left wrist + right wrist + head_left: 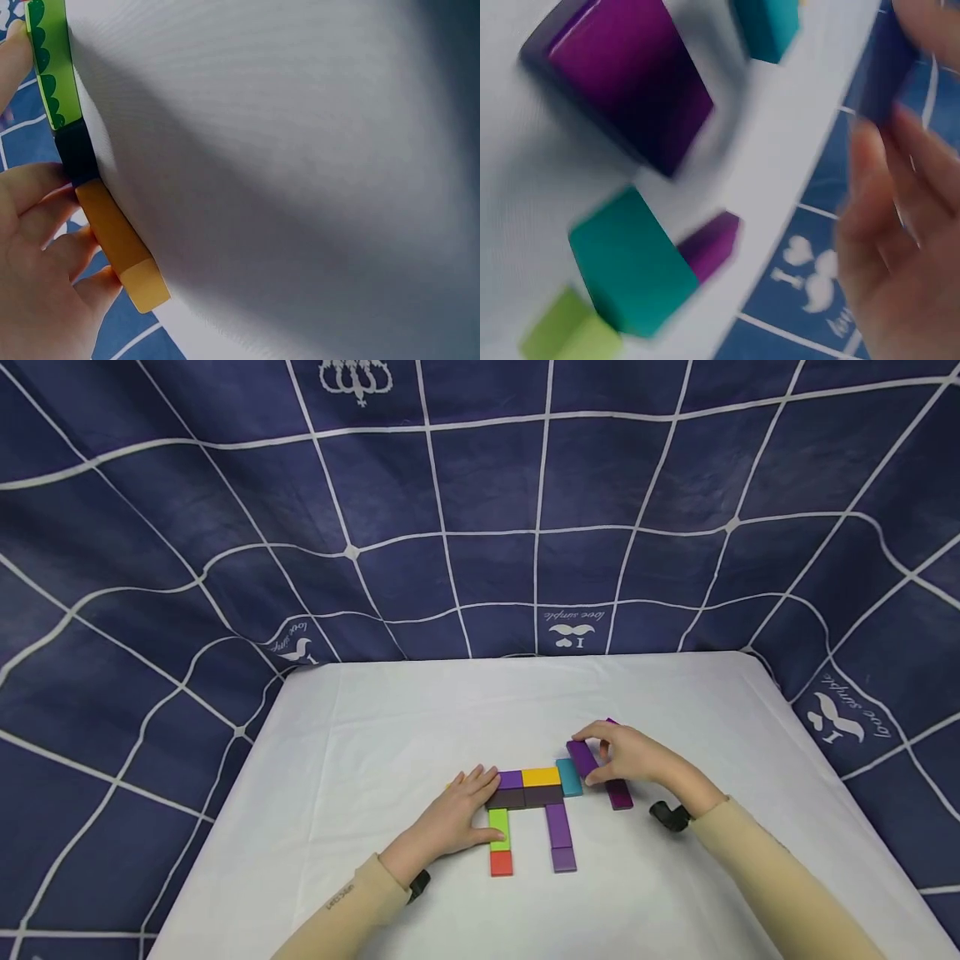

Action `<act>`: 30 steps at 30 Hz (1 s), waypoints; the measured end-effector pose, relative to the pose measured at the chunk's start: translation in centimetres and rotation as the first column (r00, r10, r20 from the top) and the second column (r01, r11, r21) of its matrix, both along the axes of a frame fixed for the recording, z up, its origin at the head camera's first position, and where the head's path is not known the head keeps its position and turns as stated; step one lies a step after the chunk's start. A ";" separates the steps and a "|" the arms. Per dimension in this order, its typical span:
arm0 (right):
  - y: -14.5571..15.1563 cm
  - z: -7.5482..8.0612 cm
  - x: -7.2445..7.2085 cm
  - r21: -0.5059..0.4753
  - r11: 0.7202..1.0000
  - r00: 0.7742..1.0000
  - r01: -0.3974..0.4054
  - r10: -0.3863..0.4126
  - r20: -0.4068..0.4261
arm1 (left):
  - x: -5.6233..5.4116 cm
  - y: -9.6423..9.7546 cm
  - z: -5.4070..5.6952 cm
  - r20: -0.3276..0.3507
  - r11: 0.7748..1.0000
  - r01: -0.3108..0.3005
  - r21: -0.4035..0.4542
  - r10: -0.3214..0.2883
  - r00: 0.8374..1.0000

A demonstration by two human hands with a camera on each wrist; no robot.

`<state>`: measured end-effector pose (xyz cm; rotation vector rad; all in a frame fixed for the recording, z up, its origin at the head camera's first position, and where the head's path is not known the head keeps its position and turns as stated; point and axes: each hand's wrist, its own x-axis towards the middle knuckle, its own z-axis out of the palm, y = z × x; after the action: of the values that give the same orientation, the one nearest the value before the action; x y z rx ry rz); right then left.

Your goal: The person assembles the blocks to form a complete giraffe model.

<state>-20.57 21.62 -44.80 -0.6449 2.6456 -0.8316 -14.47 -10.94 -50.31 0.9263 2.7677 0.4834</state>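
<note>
Blocks in bright colours lie on a white tablecloth [375, 718], arranged as a horizontal body with two legs pointing toward the person. Along the top, a violet block [510, 780] sits beside a yellow block [542, 777]; two dark brown blocks [525, 797] run just below. One leg is a lime green block [499, 828] over a red block [501, 863]; the other is a long purple block [558, 825] over a short purple block [564, 860]. A teal block [569, 777] stands at the right end, slightly tilted.

The left hand [454, 817] rests at the body's left end, fingers spread; the left wrist view shows fingertips along an orange block [120, 244]. The right hand [630, 755] pinches a deep purple block [582, 759] between thumb and fingers, just right of the teal one; whether it touches the cloth, I cannot tell. A dark magenta block [619, 793] lies partly hidden behind that hand. Beige sleeves [780, 877] cover both forearms; a navy curtain [487, 568] with white gridlines hangs beyond.
</note>
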 end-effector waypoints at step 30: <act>-3.1 -3.9 -0.5 0.199 0.980 0.993 0.017 0.007 -0.119 | 0.0 0.0 0.1 0.015 1.000 -0.007 -0.001 0.008 1.000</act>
<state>-21.04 18.47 -48.67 -0.6535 2.7918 -0.5336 -14.51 -10.90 -50.25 0.9088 2.7589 0.4882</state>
